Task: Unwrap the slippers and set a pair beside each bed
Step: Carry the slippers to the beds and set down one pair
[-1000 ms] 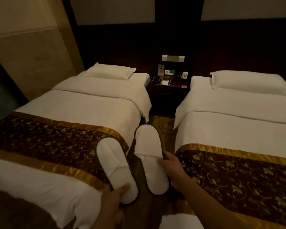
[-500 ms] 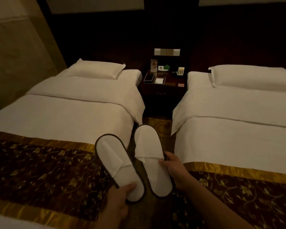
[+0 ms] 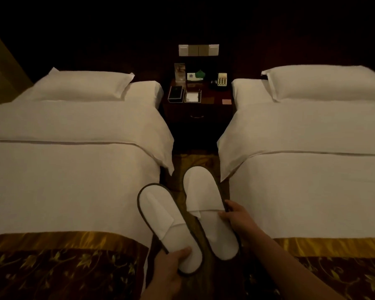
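Both beds have slid outward and lower in the head view since a second ago, so less of the patterned runners shows and the aisle sits more squarely in the middle; the grips on both slippers are unchanged.

Head view, dim room: two hands reach forward from the near edge, each holding one white slipper above the aisle between two beds. The left hand [image 3: 171, 267] grips the heel end of the left slipper [image 3: 167, 224], thumb pressed on top of the insole, the other fingers hidden underneath. This slipper angles toward the left bed [image 3: 69, 169] and its toe overlaps that bed's edge. The right hand [image 3: 236, 215] clamps the right slipper [image 3: 206, 204] at its right edge, about midway along, thumb on top and fingers curled around the rim. This slipper points away, toward the far end of the aisle. The two slippers sit close side by side, not touching. Whether they touch the floor cannot be told.

The right bed [image 3: 312, 169] has white sheets and a pillow, like the left one. Both have dark runners with gold edging at the near end. A dark nightstand [image 3: 197, 118] stands at the far end between the beds, with a phone [image 3: 222, 79] and small items on top.
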